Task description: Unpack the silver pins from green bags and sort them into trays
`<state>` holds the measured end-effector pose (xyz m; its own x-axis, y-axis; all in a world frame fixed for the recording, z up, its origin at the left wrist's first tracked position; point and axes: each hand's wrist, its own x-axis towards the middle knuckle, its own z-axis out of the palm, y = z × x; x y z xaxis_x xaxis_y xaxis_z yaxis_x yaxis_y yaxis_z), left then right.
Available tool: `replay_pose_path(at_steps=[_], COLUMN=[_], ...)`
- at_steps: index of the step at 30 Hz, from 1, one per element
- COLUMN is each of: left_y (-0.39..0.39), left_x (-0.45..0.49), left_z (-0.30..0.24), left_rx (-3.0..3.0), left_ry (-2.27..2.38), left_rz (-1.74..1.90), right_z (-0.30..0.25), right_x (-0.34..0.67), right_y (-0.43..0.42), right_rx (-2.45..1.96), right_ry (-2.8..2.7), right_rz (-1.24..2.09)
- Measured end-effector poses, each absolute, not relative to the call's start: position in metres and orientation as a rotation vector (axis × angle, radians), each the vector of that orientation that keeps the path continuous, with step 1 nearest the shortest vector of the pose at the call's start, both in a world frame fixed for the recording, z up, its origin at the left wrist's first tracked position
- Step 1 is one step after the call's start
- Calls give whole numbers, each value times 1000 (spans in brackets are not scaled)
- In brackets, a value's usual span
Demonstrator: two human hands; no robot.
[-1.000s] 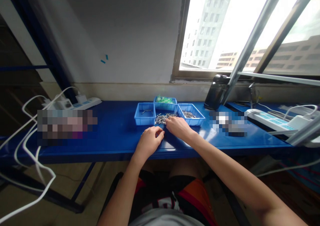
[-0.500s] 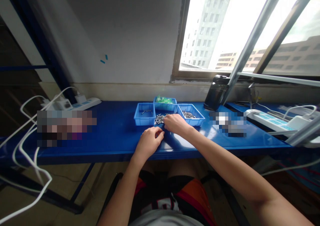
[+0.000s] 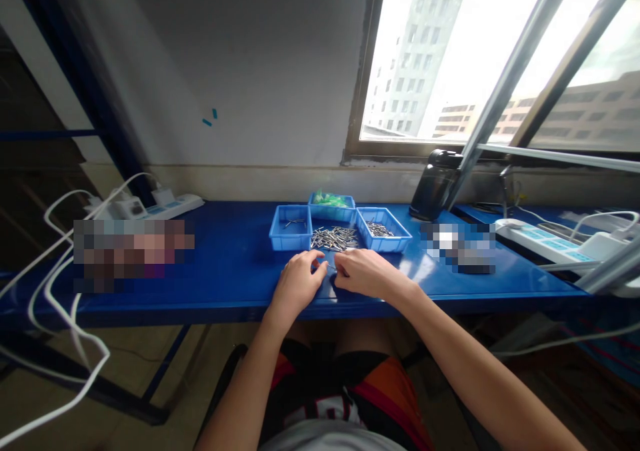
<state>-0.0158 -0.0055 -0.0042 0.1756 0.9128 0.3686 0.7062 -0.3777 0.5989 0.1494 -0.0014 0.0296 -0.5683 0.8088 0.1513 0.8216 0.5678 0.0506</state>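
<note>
Loose metal pieces [image 3: 334, 238] sit in a heap on the blue table [image 3: 230, 258], between the left bin [image 3: 290, 241] and right bin [image 3: 385, 243], just beyond the hands. They're thin, short, straight, silvery with dark shading, shiny, lying at all angles; too small to tell if threaded. Right bin has a lot of similar-looking ones, left bin only a few. Rear bin [image 3: 331, 213] holds crumpled green translucent plastic [image 3: 330, 200]. All three bins blue. Left hand [image 3: 299, 281]: half curled, small gap between thumb and forefinger, near the table's front edge. Right hand [image 3: 367, 272]: fingers bent in tight, tips close to the left thumb. A thin sliver shows between the two; can't tell which hand has it, or what's inside either grip. Text: white red-edged lettering on the dark shorts [image 3: 390, 384], partly covered by the grey top [image 3: 333, 436], not readable. No legible brand on the black bottle [image 3: 434, 186]. Two patches on the table are pixelated.
</note>
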Motion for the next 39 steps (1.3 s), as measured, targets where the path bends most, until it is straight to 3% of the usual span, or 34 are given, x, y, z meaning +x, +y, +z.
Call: replay_pose_path(at_steps=[15, 39], left_y=[-11, -17], left_x=[-15, -14], left_z=[1, 6], left_rx=[2348, 2273], left_ry=[1459, 1390], left_rz=[860, 878], right_z=[-1, 0], right_x=[174, 180], right_y=[1, -3], right_rx=[-1201, -1102], right_ry=[-2229, -2152], right_rz=[361, 476])
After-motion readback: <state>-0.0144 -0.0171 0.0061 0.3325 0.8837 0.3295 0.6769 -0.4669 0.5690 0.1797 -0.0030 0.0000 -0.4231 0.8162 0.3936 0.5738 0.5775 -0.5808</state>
